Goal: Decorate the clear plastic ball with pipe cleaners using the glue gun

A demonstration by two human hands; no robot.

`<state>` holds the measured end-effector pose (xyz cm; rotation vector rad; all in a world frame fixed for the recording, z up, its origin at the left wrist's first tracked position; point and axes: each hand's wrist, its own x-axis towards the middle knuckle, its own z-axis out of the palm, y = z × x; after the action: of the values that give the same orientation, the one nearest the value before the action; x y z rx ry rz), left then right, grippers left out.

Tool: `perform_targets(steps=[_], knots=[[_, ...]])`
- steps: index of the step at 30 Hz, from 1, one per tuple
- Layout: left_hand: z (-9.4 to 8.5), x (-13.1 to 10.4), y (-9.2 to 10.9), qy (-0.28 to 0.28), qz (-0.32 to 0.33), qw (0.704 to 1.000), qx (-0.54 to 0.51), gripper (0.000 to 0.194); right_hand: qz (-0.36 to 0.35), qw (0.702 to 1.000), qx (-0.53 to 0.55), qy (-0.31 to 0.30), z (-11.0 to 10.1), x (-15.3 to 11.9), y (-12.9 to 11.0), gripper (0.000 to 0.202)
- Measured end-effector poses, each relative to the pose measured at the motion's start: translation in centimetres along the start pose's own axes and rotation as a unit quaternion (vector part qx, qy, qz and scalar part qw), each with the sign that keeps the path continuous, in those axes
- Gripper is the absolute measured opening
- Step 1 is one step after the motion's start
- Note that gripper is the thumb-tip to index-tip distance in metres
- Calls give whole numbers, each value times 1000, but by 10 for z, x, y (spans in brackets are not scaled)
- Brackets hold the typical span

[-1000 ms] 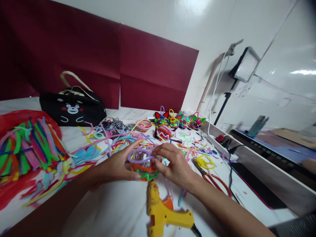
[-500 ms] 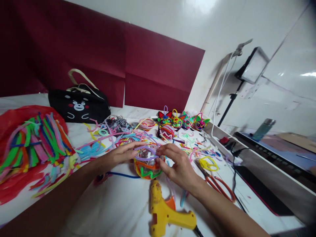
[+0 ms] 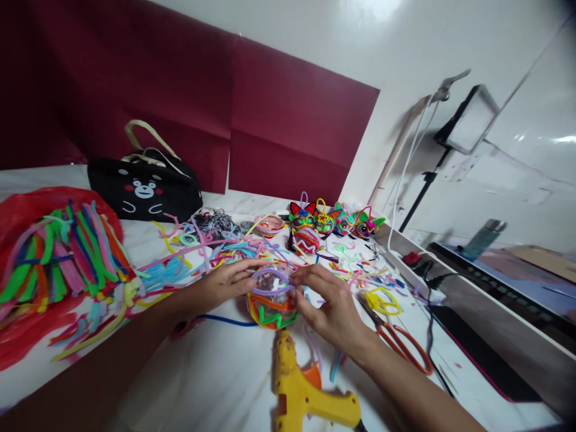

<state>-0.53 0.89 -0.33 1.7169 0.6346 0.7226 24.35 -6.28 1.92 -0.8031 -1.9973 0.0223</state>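
- Our left hand (image 3: 225, 282) has slid closer against the clear ball (image 3: 270, 300).
- Both hands are gripping it; our right hand (image 3: 330, 306) is pressing the purple loop (image 3: 269, 282) on top.
- We are steadying it evenly, glue gun (image 3: 306, 390) just below.

A home craft corner: the counter (image 3: 216, 384) is strewn with pipe cleaners (image 3: 63, 258), finished masks (image 3: 335, 221), a glue gun (image 3: 306, 396) and scissors (image 3: 396, 336), with red backdrop paper (image 3: 180, 108) and a lamp (image 3: 468, 120) behind.

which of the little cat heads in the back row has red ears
The leftmost cat head, nearest the dark red paper. Its ears are red; the rightmost one has green ears.
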Motion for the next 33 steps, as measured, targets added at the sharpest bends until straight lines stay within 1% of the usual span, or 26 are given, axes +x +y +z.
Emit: perform_targets(steps=[8,15,18,24,27,30,33], knots=[[2,1,3,12,-2,1000,17,58,5,1000,1,0,0,-1,0,13],[2,-2,6,-11,1,1000,4,55,11,1000,1,-5,0,0,-1,13],[1,-3,3,-26,0,1000,-17,56,16,1000,4,-5,0,0,-2,13],[-2,-2,-6,-25,3,999,-25,57,24,1000,14,-7,0,-1,-2,14],[-3,-3,-6,-30,4,999,-27,56,26,1000,14,-6,0,-1,-2,14],[-2,-3,-4,-24,-1,999,-25,57,27,999,16,-4,0,-1,-2,15],[-2,-3,-5,-24,9,1000,-17,59,29,999,17,-7,0,-2,-2,15]])
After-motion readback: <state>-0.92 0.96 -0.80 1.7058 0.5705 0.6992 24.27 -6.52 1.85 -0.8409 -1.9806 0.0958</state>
